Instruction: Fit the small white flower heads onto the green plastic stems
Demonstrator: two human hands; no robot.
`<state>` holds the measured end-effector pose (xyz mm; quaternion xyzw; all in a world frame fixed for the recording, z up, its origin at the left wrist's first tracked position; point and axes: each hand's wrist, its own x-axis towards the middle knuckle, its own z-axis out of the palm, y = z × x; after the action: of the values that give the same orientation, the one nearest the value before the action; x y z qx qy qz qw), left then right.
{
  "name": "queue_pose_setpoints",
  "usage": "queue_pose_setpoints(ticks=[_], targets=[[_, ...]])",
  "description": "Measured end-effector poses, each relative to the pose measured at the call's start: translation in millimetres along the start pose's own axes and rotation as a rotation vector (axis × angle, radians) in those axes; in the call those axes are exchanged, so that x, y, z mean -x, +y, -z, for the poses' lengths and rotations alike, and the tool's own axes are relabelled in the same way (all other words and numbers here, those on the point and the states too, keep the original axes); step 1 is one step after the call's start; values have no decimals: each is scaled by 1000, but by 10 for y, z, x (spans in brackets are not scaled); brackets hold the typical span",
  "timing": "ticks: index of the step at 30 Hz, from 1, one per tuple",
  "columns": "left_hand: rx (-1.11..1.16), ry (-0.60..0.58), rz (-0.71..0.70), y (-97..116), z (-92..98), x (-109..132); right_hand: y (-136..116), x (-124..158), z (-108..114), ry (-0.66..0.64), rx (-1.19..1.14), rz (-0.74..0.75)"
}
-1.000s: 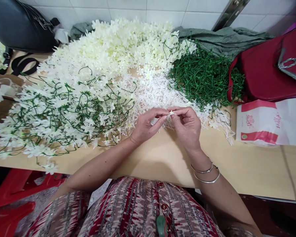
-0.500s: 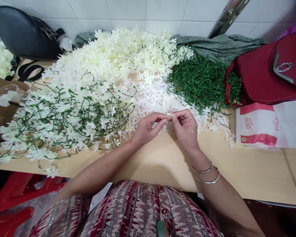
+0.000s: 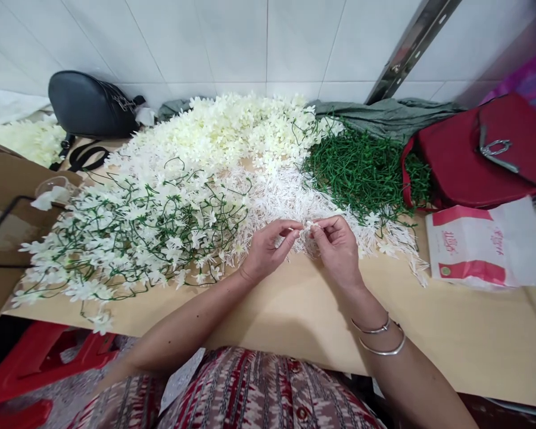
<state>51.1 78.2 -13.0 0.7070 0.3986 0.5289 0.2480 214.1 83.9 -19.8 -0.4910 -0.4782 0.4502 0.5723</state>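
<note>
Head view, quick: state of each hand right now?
Left hand: nearly closed at a small white piece; can't tell if gripping.
Right hand: closed, holding that piece in a pinch.

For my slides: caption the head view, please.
Left hand and right hand handle a small white piece near white flowers and green stems.

- No text legible; the only visible print is on the white paper bag [image 3: 471, 241], right side of the table [image 3: 429, 333].
- Left red lettering [image 3: 449, 242]: stylized, too small and blurred to read.
- Right red lettering [image 3: 496, 243]: same style, slanted, also unreadable.
- Green round mark [image 3: 445, 271]: sits at left end of the bag's lower red band [image 3: 480, 273]; detail too tiny to make out.
</note>
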Motion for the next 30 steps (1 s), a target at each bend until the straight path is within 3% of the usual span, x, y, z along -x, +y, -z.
queue_pose_setpoints(ticks=[30], targets=[[-5, -26, 15, -14, 4, 40, 16, 18, 27, -5, -9, -73]])
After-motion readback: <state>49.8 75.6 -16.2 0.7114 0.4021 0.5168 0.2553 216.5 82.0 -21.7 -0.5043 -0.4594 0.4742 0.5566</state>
